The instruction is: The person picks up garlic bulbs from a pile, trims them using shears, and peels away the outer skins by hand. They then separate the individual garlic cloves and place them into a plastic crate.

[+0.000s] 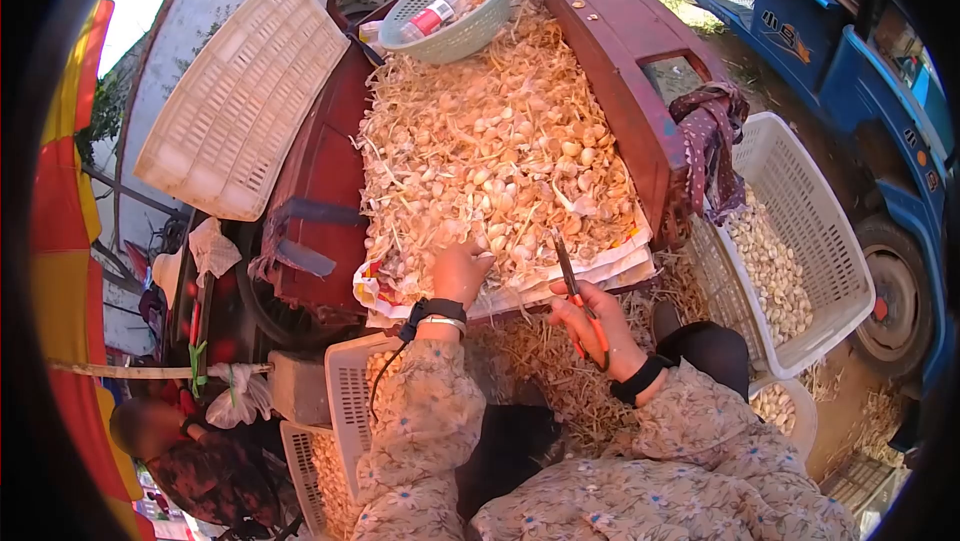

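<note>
A large heap of garlic bulbs with dry stalks and loose skins fills the bed of a dark red cart. At the heap's near edge is my left hand, its fingers drawn together among the bulbs; what they pinch, if anything, is too small to make out. My right hand is closed around the red-orange handles of a pair of scissors. The dark blades point up and away, over the near edge of the heap. Printed paper sheeting lies under the garlic along that edge.
A green plastic basket holding a bottle sits at the far end. White crates of trimmed garlic stand right and lower left. A crate leans at left. Another person is lower left; a blue vehicle stands right.
</note>
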